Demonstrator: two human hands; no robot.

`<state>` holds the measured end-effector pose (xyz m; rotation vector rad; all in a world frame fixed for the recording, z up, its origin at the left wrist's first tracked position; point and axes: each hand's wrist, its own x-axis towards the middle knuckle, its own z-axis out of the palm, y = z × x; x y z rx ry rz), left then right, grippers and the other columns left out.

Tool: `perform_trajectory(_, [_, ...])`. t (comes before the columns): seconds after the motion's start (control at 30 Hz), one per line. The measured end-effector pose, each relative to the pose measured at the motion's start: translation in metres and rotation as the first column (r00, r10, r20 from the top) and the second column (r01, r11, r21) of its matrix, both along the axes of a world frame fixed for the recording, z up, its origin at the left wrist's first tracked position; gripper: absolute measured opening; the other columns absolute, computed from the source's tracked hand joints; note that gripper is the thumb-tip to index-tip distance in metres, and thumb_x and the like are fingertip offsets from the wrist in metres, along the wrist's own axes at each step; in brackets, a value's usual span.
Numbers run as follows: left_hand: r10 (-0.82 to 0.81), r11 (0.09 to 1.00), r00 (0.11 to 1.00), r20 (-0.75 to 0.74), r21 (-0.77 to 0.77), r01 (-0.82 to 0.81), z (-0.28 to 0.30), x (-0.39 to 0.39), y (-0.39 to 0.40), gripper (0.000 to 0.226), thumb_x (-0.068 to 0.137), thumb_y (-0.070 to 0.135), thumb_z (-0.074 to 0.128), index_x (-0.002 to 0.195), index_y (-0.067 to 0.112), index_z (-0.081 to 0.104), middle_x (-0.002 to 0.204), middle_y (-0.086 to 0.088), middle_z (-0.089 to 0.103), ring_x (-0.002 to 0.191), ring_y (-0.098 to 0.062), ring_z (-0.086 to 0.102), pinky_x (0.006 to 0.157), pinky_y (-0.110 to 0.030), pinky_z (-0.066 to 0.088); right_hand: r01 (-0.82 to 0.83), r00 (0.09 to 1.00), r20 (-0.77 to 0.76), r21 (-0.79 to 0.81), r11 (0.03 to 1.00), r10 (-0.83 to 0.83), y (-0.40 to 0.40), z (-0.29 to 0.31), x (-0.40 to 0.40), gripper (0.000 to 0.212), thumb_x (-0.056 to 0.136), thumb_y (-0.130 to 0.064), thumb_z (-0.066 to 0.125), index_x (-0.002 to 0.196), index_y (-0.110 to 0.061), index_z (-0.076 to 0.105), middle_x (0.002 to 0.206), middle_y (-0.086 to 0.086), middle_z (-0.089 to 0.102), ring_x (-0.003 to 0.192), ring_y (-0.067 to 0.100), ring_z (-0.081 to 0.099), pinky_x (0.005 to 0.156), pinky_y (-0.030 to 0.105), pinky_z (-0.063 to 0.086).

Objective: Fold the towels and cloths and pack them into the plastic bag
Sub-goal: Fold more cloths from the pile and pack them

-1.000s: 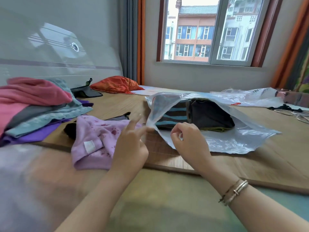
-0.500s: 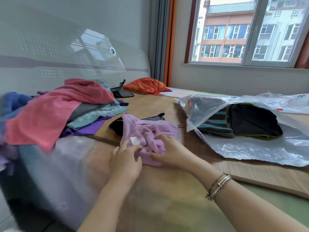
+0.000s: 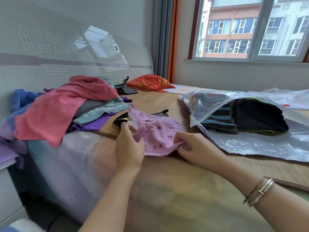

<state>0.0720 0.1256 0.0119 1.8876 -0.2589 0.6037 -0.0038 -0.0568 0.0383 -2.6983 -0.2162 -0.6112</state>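
Daylit window [image 3: 250,29], orange curtain [image 3: 173,39], glossy grey headboard [image 3: 66,47], wooden mat [image 3: 158,101].

- Small cloth [image 3: 155,131], centre of frame: pale lilac, printed with darker pink paw prints and small ring shapes.
- Cloth pile, left of frame: top towel [image 3: 66,106] coral pink; under it grey [image 3: 90,106], then pale teal with a quilted texture [image 3: 100,113], then deep purple [image 3: 93,123]; a blue cloth [image 3: 21,99] at far left.
- Plastic bag [image 3: 250,144], right of frame: clear, silvery sheen.
- In the bag: one folded cloth striped teal and dark grey [image 3: 219,119]; one black [image 3: 257,118], olive edge beneath.
- Cushion [image 3: 148,82], upper centre: shiny orange-red.
- Surface [image 3: 158,101] under the cloths: light wood grain.
- Curtain [image 3: 173,39]: grey with an orange strip.
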Motion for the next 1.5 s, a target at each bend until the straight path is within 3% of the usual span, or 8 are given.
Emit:
perform_trajectory(0.17, [-0.097,0.931,0.993,-0.062,-0.357,0.068,0.020,-0.008,-0.003,0.014,0.084,0.015,0.071,0.091,0.010,0.060,0.085,0.002,0.063,0.077,-0.014,0.057,0.070,-0.026,0.046,-0.115,0.988,-0.052,0.369,0.922,0.144,0.000,0.016,-0.005,0.028,0.065,-0.035,0.049,0.082,-0.032,0.071,0.080,0.002,0.069,0.073,0.018,0.061,0.075,0.038,0.050])
perform_trajectory(0.33, [-0.348,0.801,0.937,-0.019,-0.525,0.287,0.040,-0.029,-0.005,0.012,0.086,0.011,0.069,0.077,0.017,0.066,0.069,0.003,0.066,0.066,-0.009,0.059,0.066,-0.027,0.050,-0.247,0.953,-0.008,0.562,0.789,0.303,0.008,0.037,-0.012,0.015,0.082,-0.002,0.066,0.088,-0.013,0.074,0.091,0.015,0.071,0.082,0.014,0.058,0.086,0.045,0.050])
perform_trajectory(0.7, [-0.628,0.750,0.772,-0.098,-0.340,0.567,0.043,-0.049,-0.017,0.036,0.091,0.033,0.061,0.093,-0.003,0.068,0.082,-0.010,0.058,0.069,-0.014,0.052,0.060,-0.022,0.042,-0.287,0.956,0.128,0.592,0.753,0.264,0.012,0.057,-0.010,0.009,0.081,-0.004,0.074,0.084,-0.010,0.068,0.066,-0.018,0.060,0.073,0.009,0.047,0.066,0.013,0.039])
perform_trajectory(0.93, [-0.616,0.776,0.777,-0.128,-0.268,0.571,0.044,-0.048,-0.017,0.010,0.090,0.017,0.065,0.087,0.016,0.074,0.077,-0.005,0.067,0.072,-0.010,0.057,0.063,-0.020,0.044,-0.185,0.978,0.041,0.621,0.761,0.205,0.012,0.057,-0.003,0.025,0.079,-0.006,0.075,0.092,-0.018,0.058,0.090,0.001,0.064,0.070,0.013,0.048,0.067,0.026,0.042])
perform_trajectory(1.1, [-0.392,0.916,0.915,-0.097,-0.137,0.378,0.041,-0.047,-0.014,0.023,0.080,0.014,0.072,0.096,0.020,0.056,0.087,0.008,0.064,0.075,-0.002,0.060,0.060,-0.016,0.047,-0.141,0.990,0.092,0.667,0.732,0.106,0.009,0.060,0.003,0.023,0.083,0.003,0.068,0.103,-0.009,0.065,0.088,-0.001,0.062,0.069,0.007,0.050,0.062,0.011,0.044])
perform_trajectory(1.27, [-0.195,0.971,0.946,-0.260,0.088,0.224,0.042,-0.044,0.003,0.020,0.079,0.017,0.071,0.089,0.016,0.053,0.086,0.002,0.059,0.071,-0.010,0.055,0.058,-0.021,0.043,-0.053,0.975,0.208,0.554,0.831,-0.077,0.007,0.075,-0.003,0.018,0.082,-0.001,0.070,0.080,-0.019,0.068,0.079,-0.013,0.062,0.061,-0.015,0.051,0.062,0.006,0.040])
perform_trajectory(1.37, [-0.285,0.956,0.863,-0.417,-0.184,0.227,0.090,-0.040,0.013,0.011,0.089,0.016,0.061,0.088,0.018,0.051,0.083,-0.001,0.057,0.063,-0.015,0.055,0.051,-0.026,0.052,0.029,0.955,0.247,0.479,0.877,-0.166,0.005,0.093,-0.010,0.019,0.084,-0.009,0.069,0.077,-0.027,0.065,0.079,-0.016,0.063,0.059,-0.014,0.051,0.062,0.014,0.038])
perform_trajectory(1.5, [-0.531,0.819,0.796,-0.290,-0.418,0.394,0.173,-0.049,0.017,0.011,0.096,0.004,0.047,0.095,0.015,0.048,0.085,-0.009,0.063,0.056,-0.022,0.068,0.057,-0.032,0.060,-0.080,0.946,0.292,0.630,0.773,-0.140,0.013,0.154,-0.035,0.008,0.091,-0.004,0.060,0.089,-0.012,0.060,0.095,0.008,0.066,0.042,0.013,0.060,0.046,0.031,0.053])
